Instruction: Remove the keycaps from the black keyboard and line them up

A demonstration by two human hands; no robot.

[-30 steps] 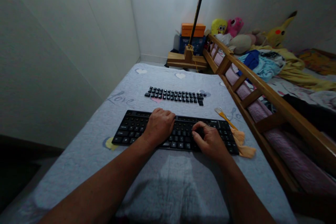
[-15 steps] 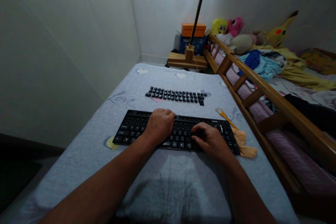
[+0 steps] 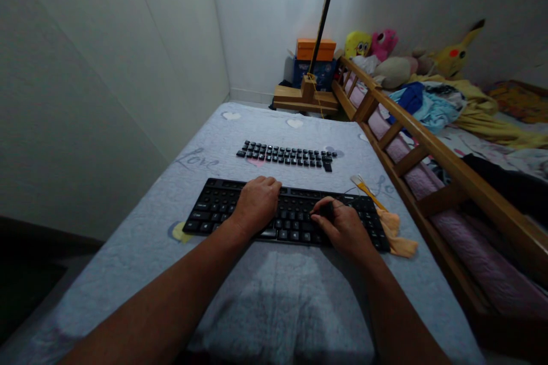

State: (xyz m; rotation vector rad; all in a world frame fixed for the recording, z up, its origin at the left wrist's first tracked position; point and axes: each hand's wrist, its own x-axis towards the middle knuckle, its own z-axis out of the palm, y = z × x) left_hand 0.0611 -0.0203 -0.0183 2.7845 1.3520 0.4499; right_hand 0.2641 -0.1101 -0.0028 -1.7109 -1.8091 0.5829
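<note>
A black keyboard [image 3: 218, 208] lies across the cloth-covered table. My left hand [image 3: 258, 203] rests on its middle, with the fingers curled together over the keys; whether anything is under them is hidden. Over the right part of the keyboard, my right hand [image 3: 338, 221] has thumb and index finger pinched together near the keys. Thin wires show by that hand, and what the pinch holds is too small to make out. Loose black keycaps [image 3: 286, 155] lie in rows beyond the keyboard.
A brush with a yellow handle [image 3: 370, 193] and an orange cloth [image 3: 398, 234] lie right of the keyboard. A wooden bed rail [image 3: 428, 148] runs along the table's right side. Behind the far edge stands a wooden lamp base [image 3: 306, 97].
My left hand has shifted slightly to the left. The thumb and index finger of my right hand have come together, and thin wires show more clearly above it.
</note>
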